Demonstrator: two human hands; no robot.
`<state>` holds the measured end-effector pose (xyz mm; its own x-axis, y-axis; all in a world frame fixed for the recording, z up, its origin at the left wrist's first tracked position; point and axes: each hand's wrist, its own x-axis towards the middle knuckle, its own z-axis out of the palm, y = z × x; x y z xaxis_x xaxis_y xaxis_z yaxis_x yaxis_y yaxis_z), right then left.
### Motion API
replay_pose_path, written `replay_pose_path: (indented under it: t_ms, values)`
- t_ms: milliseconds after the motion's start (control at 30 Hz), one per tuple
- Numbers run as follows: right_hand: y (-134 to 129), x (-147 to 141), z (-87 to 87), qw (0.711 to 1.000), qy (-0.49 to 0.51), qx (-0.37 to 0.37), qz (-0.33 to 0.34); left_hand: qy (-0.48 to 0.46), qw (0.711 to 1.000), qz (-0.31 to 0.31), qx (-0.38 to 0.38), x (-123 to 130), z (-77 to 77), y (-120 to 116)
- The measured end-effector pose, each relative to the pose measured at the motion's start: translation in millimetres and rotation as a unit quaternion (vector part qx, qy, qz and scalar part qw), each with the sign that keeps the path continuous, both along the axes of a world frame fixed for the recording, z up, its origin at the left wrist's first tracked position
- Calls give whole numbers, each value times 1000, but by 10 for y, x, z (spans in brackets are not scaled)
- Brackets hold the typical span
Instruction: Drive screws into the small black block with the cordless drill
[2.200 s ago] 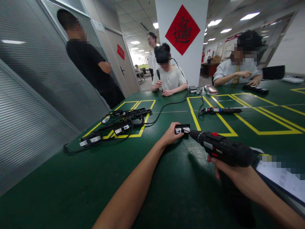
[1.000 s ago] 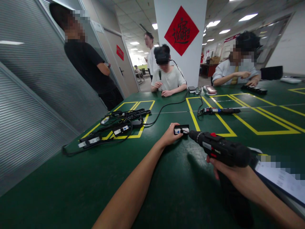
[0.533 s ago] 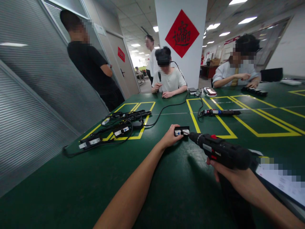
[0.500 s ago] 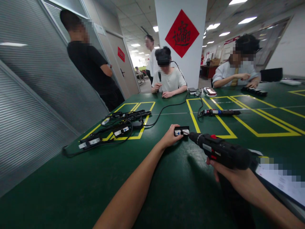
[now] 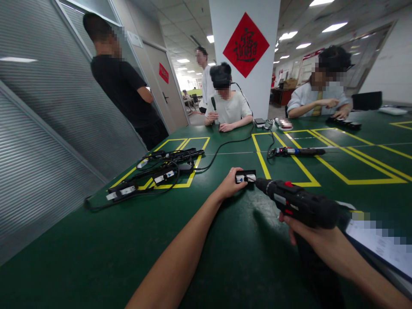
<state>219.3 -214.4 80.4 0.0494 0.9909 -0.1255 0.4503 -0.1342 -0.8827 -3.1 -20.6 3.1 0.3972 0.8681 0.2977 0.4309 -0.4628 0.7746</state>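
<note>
My left hand (image 5: 231, 184) is closed around the left end of a small black-and-white block (image 5: 246, 176), which rests on the green table (image 5: 135, 262). Blue and dark details show on the block's white face. In my right hand (image 5: 299, 229) is a black cordless drill (image 5: 294, 201) with red switches, gripped by its handle. The chuck points left at the block, and a thin bit reaches its right part; whether the tip touches a screw is too small to tell. The drill's lower end is in shadow.
Black cables and similar blocks (image 5: 164, 175) lie left inside yellow tape. A pen-shaped electric tool (image 5: 299, 151) lies beyond the drill. A clipboard with paper (image 5: 380, 244) is at the right. Two people with headsets sit across the table; others stand behind.
My hands, the drill and the block look almost unmoved. Across the table, the seated person's dark-handled screwdriver stands a little differently in the hand. The standing people have shifted slightly.
</note>
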Motion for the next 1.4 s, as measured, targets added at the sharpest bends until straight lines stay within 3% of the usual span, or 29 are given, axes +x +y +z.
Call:
replay_pose_path:
  t_ms: [600, 800, 1400]
  values:
    - [12, 62, -9, 997, -41, -44, 38, 3, 1000, 11, -1, 14, 14, -7]
    - [7, 16, -1, 1000, 9, -13, 14, 10, 1000, 8, 13, 7, 0, 0]
    - [39, 60, -7, 998, -39, -39, 29, 7, 1000, -1, 17, -1, -44, 35]
